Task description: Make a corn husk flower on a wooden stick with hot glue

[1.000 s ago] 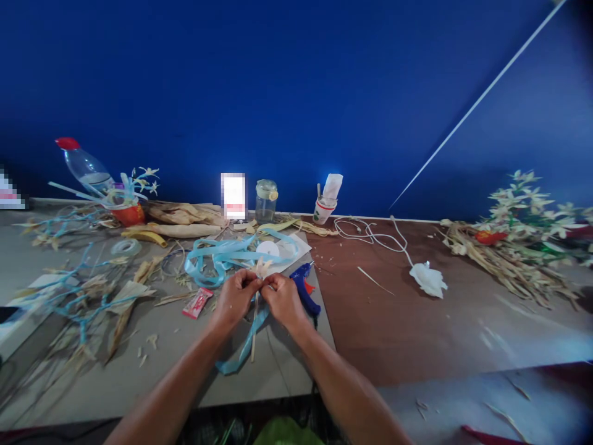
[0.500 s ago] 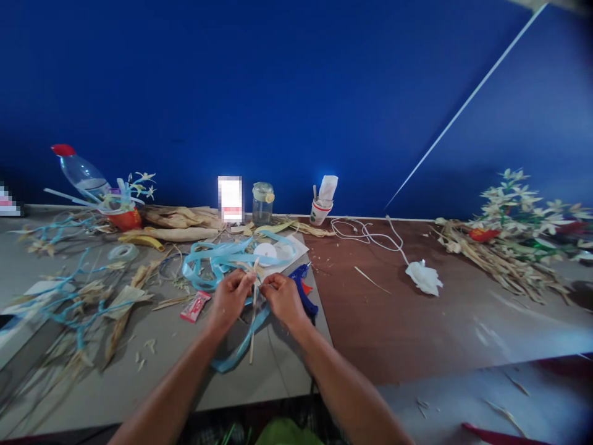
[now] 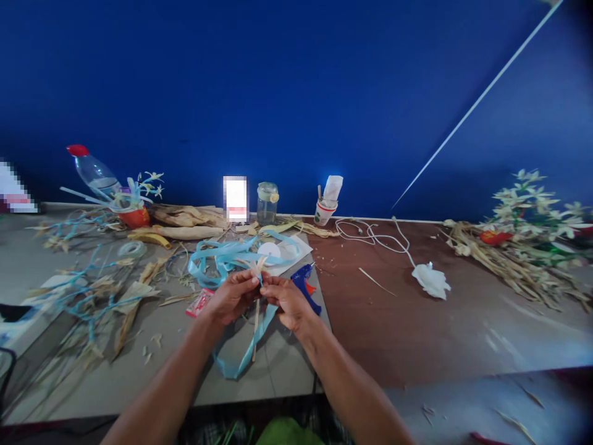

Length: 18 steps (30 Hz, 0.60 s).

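Observation:
Close together over the grey part of the table, both hands are closed in a pinch. My left hand (image 3: 234, 295) grips a small pale flower (image 3: 257, 267) that looks made of dried husk, just below its petals. Its thin straw-coloured stem (image 3: 255, 337) hangs beneath the fingers. At the flower's base my right hand (image 3: 290, 301) pinches a light blue ribbon (image 3: 263, 327), which loops down toward the table's front edge. More of the ribbon lies in loose coils behind the hands. My fingers hide the exact spot where ribbon and stem meet.
A blue glue gun (image 3: 303, 287) lies right of my right hand. A red-and-white packet (image 3: 199, 303) is by my left wrist. Husk stems and blue-wrapped branches (image 3: 92, 312) spread left. Behind stand a jar (image 3: 267, 204) and a paper cup (image 3: 325, 211). A white cable (image 3: 370, 238) lies to the right.
My hands have drawn closer together, and blue ribbon now shows at the flower's base between the fingertips. The ribbon's hanging loop has shifted a little. The whole view has moved slightly.

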{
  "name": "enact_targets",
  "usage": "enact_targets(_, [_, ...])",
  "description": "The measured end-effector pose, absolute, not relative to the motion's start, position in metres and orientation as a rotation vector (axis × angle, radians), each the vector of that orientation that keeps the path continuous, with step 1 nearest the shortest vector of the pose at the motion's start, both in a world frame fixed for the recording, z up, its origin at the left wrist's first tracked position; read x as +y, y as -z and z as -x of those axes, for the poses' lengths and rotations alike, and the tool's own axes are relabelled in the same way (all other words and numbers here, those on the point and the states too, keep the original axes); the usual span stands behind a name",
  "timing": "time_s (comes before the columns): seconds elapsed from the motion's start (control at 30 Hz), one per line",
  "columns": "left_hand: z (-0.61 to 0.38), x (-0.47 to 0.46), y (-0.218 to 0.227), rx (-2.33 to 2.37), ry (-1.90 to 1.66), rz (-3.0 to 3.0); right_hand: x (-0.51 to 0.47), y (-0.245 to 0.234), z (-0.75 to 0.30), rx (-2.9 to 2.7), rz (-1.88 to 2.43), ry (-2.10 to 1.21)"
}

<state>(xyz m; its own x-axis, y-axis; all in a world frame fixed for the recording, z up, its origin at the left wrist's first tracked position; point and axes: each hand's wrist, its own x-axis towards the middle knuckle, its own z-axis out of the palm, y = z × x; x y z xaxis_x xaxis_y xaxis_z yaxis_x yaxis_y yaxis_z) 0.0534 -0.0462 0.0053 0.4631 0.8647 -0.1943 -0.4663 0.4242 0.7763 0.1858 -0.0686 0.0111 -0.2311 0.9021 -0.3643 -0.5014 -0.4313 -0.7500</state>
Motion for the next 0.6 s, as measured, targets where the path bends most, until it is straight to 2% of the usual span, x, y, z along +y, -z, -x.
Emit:
enact_targets(0.3, [-0.058,-0.047,0.000,0.645,-0.974,-0.696,-0.068,-0.006,-0.182,-0.709,1.058,-1.696])
enact_targets(0.6, [-0.065,-0.046,0.002,0.859,-1.046,-0.794,-0.067,0.004,-0.182,-0.984,1.219,-1.448])
